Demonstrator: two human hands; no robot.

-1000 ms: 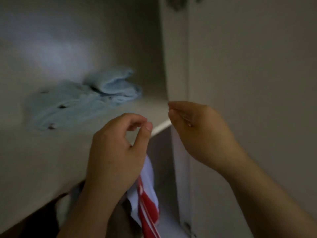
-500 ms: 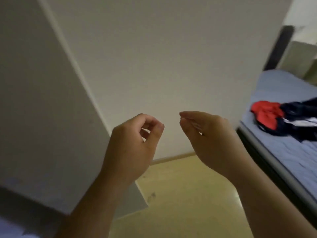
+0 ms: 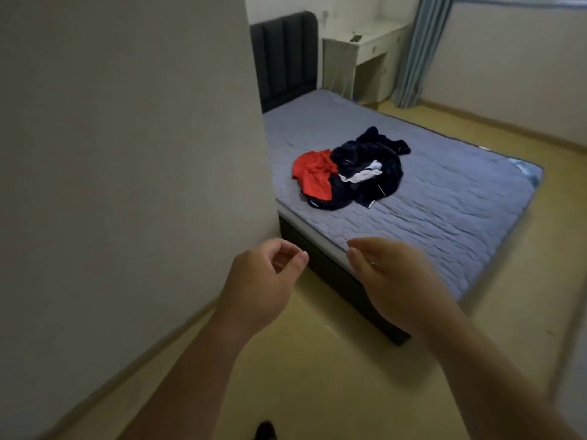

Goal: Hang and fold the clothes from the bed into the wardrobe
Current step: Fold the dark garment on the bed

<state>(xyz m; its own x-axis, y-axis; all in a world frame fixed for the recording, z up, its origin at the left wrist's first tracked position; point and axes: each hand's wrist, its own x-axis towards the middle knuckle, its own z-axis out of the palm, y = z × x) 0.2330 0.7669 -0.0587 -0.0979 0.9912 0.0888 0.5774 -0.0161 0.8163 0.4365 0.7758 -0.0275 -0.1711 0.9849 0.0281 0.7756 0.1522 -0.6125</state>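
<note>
A heap of clothes lies on the blue-grey mattress of the bed [image 3: 444, 217]: a red garment [image 3: 313, 174] on the left, dark navy clothes [image 3: 374, 163] on the right with a white piece [image 3: 365, 174] showing among them. My left hand [image 3: 263, 281] and my right hand [image 3: 390, 277] are raised side by side in front of me, short of the bed's near corner. Both have loosely curled fingers and hold nothing. The wardrobe is out of view.
A pale wall [image 3: 127, 154] fills the left side and ends at a corner beside the bed. The dark padded headboard [image 3: 286, 55] stands at the back, with a white desk [image 3: 362, 58] and a blue curtain [image 3: 419, 49] beyond. Yellow floor [image 3: 317, 376] stretches below my arms.
The view has swung from the wardrobe shelf with folded light-blue clothes, past the wall, to the bed. Both hands stayed raised, empty and loosely curled.
</note>
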